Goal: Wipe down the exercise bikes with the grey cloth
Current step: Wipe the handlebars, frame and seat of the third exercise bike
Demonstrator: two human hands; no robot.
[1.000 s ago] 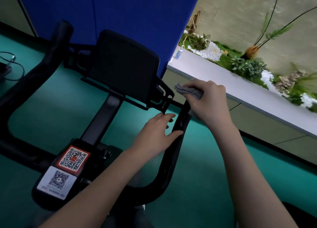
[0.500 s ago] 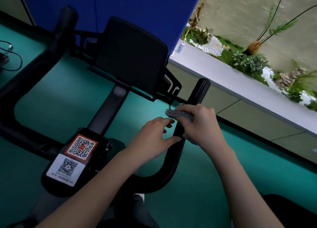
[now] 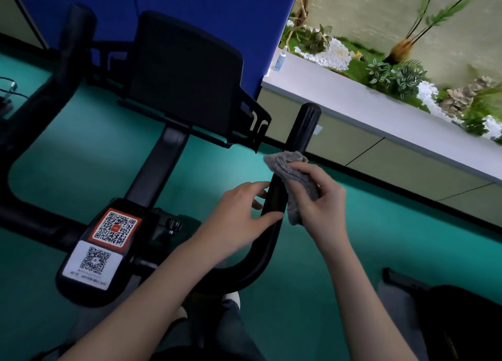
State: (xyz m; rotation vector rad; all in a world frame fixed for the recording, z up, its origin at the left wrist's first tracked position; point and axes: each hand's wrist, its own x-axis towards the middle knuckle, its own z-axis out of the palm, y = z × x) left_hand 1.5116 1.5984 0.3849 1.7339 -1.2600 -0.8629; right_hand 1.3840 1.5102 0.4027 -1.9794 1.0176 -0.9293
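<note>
A black exercise bike fills the view, with its dark screen [image 3: 184,81] at the top and two QR stickers [image 3: 106,241] on the stem. Its right handlebar [image 3: 304,127] rises beside the screen. My right hand [image 3: 323,200] is shut on the grey cloth [image 3: 293,176], which is pressed around the middle of that bar. My left hand [image 3: 239,211] rests on the inner side of the same bar, fingers curled against it, just left of the cloth.
The left handlebar [image 3: 73,48] curves up at the far left. A white ledge [image 3: 366,108] with plants and a small bottle [image 3: 279,59] runs along the right. A blue partition [image 3: 190,2] stands behind the bike. A dark seat [image 3: 461,320] shows at lower right.
My right hand has slid the cloth down the right handlebar from its tip to its middle, which uncovers the bar's end. My left hand has stayed on the bar.
</note>
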